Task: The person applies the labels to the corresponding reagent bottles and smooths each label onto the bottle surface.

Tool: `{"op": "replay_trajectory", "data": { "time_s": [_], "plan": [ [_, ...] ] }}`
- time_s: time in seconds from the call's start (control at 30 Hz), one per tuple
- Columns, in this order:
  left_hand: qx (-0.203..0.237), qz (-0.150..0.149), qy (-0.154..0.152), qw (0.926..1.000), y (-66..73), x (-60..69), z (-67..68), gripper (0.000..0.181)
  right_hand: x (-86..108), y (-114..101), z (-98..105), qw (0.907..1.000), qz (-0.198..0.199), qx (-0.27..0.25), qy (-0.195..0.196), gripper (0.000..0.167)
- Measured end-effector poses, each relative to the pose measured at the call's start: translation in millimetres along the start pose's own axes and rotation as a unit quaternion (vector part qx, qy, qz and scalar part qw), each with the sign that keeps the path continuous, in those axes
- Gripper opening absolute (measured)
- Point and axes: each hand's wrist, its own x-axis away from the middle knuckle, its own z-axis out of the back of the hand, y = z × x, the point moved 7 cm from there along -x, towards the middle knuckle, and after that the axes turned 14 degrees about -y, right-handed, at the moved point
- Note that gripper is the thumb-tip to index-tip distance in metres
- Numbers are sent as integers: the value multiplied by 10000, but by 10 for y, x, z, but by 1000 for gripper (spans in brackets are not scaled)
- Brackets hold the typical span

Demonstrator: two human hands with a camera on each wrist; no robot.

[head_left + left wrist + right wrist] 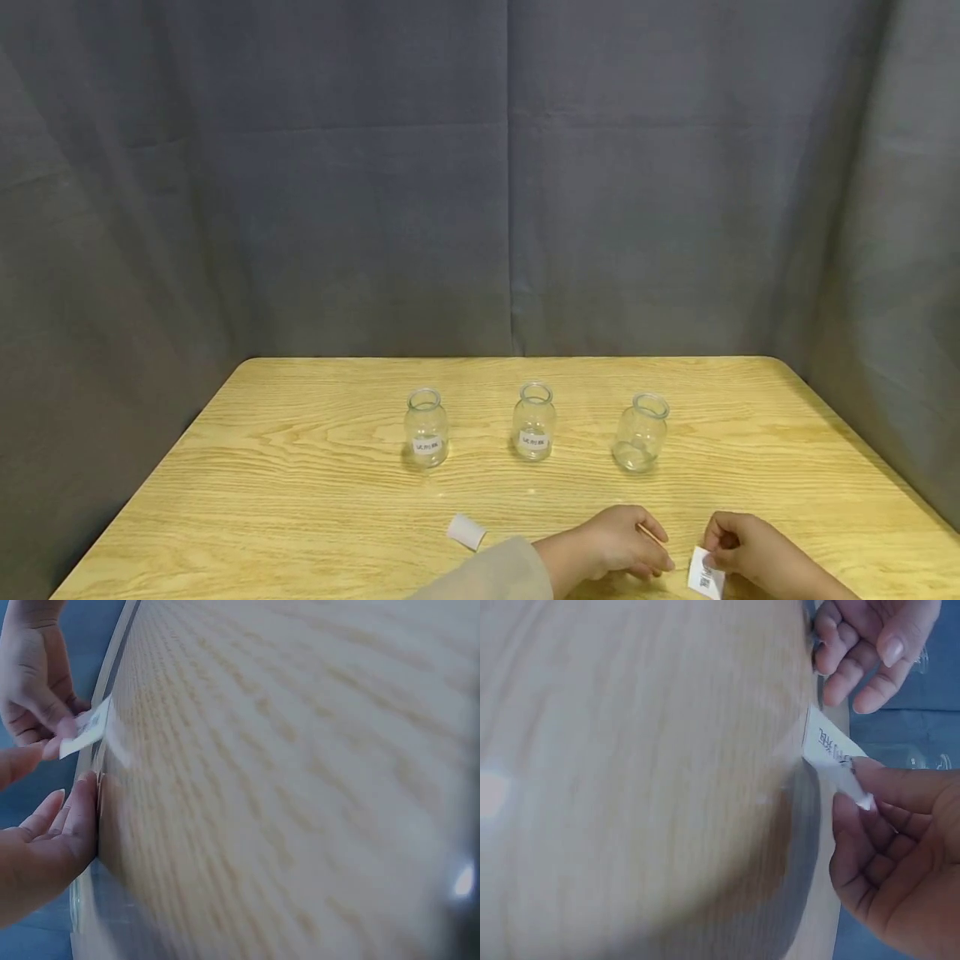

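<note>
A white printed label (705, 573) is pinched between the thumb and finger of my right hand (767, 557) near the table's front. In the right wrist view the label (826, 747) bends near the thumb of my right hand (907, 855). My left hand (618, 543) is just left of it, fingers loosely bent and holding nothing. The left wrist view has my left hand (52, 844) beside the table edge, below the label (91, 729) and my right hand (37, 679).
Three glass jars stand in a row: the left (426, 427) and middle (534, 421) ones carry white labels, while the right jar (641, 433) shows none. A small white piece of paper (467, 532) lies left of my hands. Grey curtains (375, 183) surround the wooden table (300, 500).
</note>
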Motion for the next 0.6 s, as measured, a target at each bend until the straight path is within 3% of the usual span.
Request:
{"op": "replay_trajectory", "data": {
  "time_s": [0.1,0.3,0.5,0.6],
  "plan": [
    [36,-48,101,9999,-7,-21,-7,18,-2,-23,25,9994,53,-301,173,10],
    [147,-249,243,9993,9,-44,-9,20,18,-29,90,9951,72,-853,487,21],
    [287,-441,216,9984,14,-58,-9,19,10,-58,109,9872,279,-1426,660,28],
    [449,-522,426,9967,15,-65,2,19,6,-74,106,9845,398,-1497,826,28]
  ]
}}
